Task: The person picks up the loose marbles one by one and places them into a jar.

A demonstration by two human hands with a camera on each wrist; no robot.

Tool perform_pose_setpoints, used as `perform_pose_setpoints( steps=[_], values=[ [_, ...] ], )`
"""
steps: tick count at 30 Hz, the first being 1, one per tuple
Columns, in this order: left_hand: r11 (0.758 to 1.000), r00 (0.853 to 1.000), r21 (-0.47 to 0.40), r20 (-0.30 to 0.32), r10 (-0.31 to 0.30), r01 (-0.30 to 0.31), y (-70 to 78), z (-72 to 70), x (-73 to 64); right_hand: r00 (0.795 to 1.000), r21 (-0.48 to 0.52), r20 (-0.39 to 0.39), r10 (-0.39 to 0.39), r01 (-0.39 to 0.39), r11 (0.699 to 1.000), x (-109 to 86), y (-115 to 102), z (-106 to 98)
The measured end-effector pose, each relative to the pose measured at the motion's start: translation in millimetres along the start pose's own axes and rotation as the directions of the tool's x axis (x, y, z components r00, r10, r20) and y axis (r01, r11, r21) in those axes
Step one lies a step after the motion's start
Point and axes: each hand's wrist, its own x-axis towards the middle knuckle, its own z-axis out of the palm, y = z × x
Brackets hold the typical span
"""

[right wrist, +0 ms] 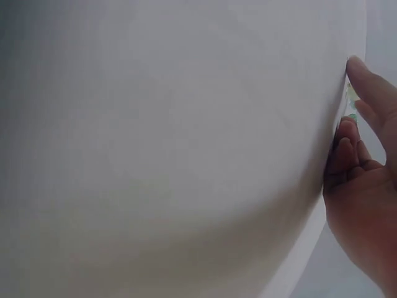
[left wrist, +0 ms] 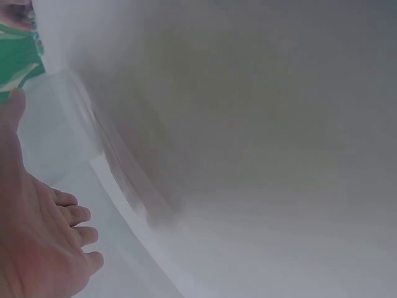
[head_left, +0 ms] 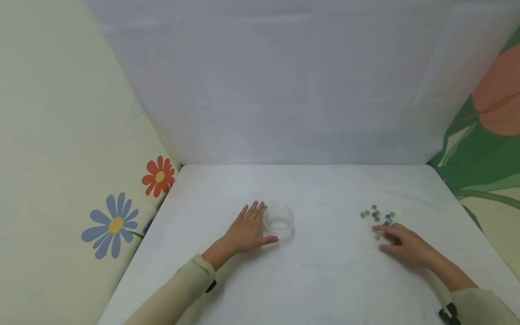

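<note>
A clear round bowl (head_left: 278, 217) stands on the white table. My left hand (head_left: 247, 229) is spread along its left side, fingers straight and thumb reaching past its near edge. In the left wrist view the bowl's pale clear wall (left wrist: 56, 124) shows beyond the left hand (left wrist: 43, 242). Over to the right lies a loose cluster of small glass marbles, green, blue and red, among them a red marble (head_left: 374, 215). My right hand (head_left: 406, 243) is at the cluster's near side, index finger and thumb apart around a yellow-green marble (head_left: 377, 236); its other fingers are bent inward.
A white cloth covers the table (head_left: 317, 275), and a white sheet (head_left: 252, 90) hangs upright behind it. Flower-patterned walls (head_left: 48, 158) flank the table at left and right. The marbles lie well to the right of the bowl.
</note>
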Motion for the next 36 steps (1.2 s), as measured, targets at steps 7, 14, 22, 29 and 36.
perform_pose_setpoints(
  steps=[7,14,22,29,36],
  values=[
    [1.000,1.000,0.025,0.012,-0.015,0.014,-1.7,4.1,4.9,1.000,0.010,0.015,0.025,-0.025,1.000,4.5,1.6,0.5],
    [1.000,1.000,0.021,0.006,-0.018,0.018,0.0,2.4,6.3,0.999,-0.001,0.010,0.042,-0.042,0.999,7.5,4.1,3.4],
    [1.000,1.000,0.022,0.005,-0.008,0.008,-0.1,3.9,9.6,0.997,-0.015,-0.039,0.063,-0.063,0.998,9.1,0.6,5.8],
    [1.000,1.000,0.010,0.011,-0.011,0.011,0.0,5.2,7.8,0.994,-0.035,-0.054,0.095,-0.097,0.995,10.1,-3.4,8.8],
    [1.000,1.000,0.024,0.010,-0.017,0.017,-2.8,6.7,9.5,0.991,-0.032,-0.050,0.122,-0.124,0.992,12.1,-10.1,4.9]
  ],
)
